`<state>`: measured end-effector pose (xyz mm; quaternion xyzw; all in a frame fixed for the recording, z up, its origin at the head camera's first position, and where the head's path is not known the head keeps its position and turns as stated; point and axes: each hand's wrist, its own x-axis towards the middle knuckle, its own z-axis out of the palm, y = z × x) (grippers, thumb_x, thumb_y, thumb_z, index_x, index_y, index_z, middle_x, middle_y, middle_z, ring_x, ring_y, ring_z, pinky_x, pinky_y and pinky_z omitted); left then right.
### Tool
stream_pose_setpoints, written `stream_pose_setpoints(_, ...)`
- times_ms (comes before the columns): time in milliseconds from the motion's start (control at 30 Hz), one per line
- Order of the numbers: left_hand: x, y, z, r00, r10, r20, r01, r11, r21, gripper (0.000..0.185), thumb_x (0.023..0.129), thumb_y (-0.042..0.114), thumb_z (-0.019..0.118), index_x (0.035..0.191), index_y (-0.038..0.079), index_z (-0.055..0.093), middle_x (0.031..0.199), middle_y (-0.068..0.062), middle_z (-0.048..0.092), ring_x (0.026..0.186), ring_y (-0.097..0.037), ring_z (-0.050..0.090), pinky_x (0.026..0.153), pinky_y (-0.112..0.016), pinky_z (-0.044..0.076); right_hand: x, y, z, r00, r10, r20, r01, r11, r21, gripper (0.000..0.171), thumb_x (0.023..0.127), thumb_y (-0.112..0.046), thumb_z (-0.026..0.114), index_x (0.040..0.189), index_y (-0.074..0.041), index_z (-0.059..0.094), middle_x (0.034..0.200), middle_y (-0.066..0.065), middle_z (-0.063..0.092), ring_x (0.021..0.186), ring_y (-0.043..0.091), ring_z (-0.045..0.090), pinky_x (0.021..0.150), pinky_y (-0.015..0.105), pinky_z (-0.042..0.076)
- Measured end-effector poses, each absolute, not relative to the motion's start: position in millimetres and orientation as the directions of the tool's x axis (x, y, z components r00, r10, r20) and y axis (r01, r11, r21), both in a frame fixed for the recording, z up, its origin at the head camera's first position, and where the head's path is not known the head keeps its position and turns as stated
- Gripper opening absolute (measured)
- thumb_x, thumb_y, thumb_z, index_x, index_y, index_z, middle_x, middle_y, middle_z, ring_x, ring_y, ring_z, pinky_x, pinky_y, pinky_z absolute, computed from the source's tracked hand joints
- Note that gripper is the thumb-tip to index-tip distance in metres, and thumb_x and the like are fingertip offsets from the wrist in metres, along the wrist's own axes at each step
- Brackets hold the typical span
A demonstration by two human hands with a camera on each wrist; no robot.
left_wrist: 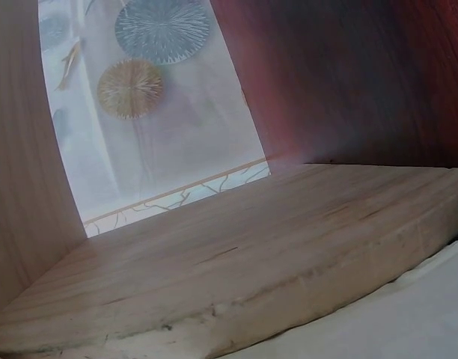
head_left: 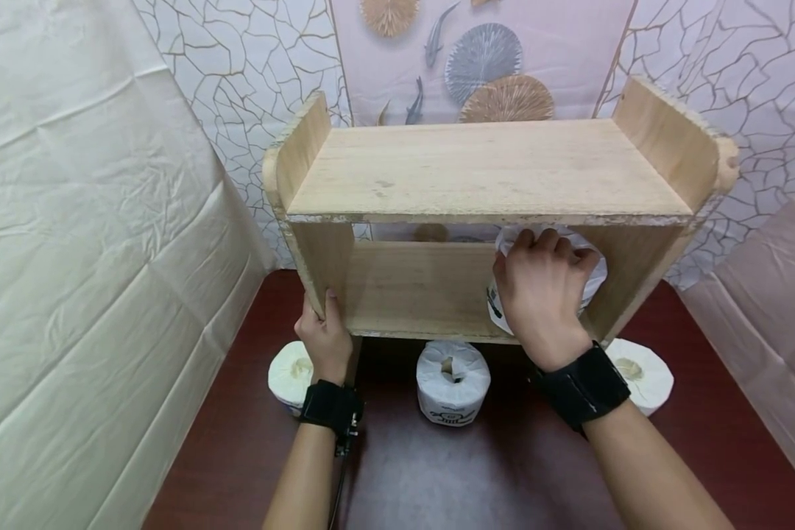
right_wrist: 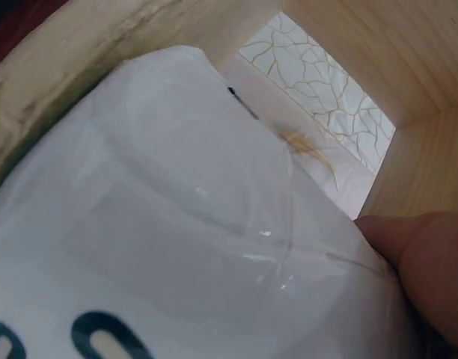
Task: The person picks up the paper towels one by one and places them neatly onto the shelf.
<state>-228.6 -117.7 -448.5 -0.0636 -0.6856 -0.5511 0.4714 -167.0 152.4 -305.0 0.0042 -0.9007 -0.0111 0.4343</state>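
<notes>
Right hand [head_left: 542, 291] curled over one wrapped toilet paper roll [head_left: 592, 274], which sits at the right end of the wooden shelf unit's [head_left: 483, 173] lower board, hard by the right side panel; left hand [head_left: 324, 335] clamps the front edge of the unit's left side panel, thumb on its inner face. Hands well apart, one at each end of the unit. Roll count: four — the one gripped, plus three on the dark red table [head_left: 437, 471] before the unit: left roll [head_left: 286, 374] partly hidden behind the left wrist, middle roll [head_left: 453, 380] in full view, right roll [head_left: 642, 374] beyond the right wrist. Right wrist view alone shows the glossy wrap [right_wrist: 191, 247] and dark print up close; left wrist view shows only board grain and patterned backdrop [left_wrist: 150, 97]
</notes>
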Motion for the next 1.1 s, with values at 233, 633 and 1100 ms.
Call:
stream_pose_setpoints(233, -228, -120, -449, -0.554, -0.439, 0.707, 0.587, 0.397, 0.706, 0.026, 0.106, 0.009, 0.064, 0.13, 0.003, 0.071, 0.106, -0.022, 0.077, 0.085, -0.028, 0.074, 0.066, -0.033, 0.053, -165, 155, -304, -0.631, -0.059, 0.774, -0.052, 0.998, 0.034, 0.037, 0.099, -0.022, 0.07, 0.086, 0.01, 0.059, 0.084, 0.032, 0.06, 0.072, 0.051, 0.057, 0.061, 0.063, 0.04)
stream_pose_setpoints(633, -227, -122, -449, -0.555, -0.441, 0.705, 0.583, 0.398, 0.708, 0.026, 0.107, 0.012, 0.062, 0.13, 0.002, 0.071, 0.101, -0.022, 0.077, 0.08, -0.028, 0.073, 0.067, -0.027, 0.051, -165, 156, -300, -0.617, -0.136, 0.775, -0.123, 0.99, 0.076, 0.036, 0.1, -0.023, 0.071, 0.089, 0.01, 0.059, 0.084, 0.031, 0.058, 0.076, 0.051, 0.057, 0.066, 0.065, 0.041)
stream_pose_setpoints(1100, -228, -119, -449, -0.538, -0.415, 0.734, 0.605, 0.416, 0.679, 0.026, 0.108, 0.012, 0.061, 0.13, 0.0, 0.07, 0.095, -0.023, 0.077, 0.066, -0.024, 0.064, 0.058, -0.026, 0.043, -154, 166, -298, -0.622, -0.19, 0.759, -0.164, 0.98, 0.112, 0.034, 0.1, -0.021, 0.072, 0.104, 0.011, 0.062, 0.091, 0.031, 0.058, 0.083, 0.054, 0.057, 0.078, 0.072, 0.043)
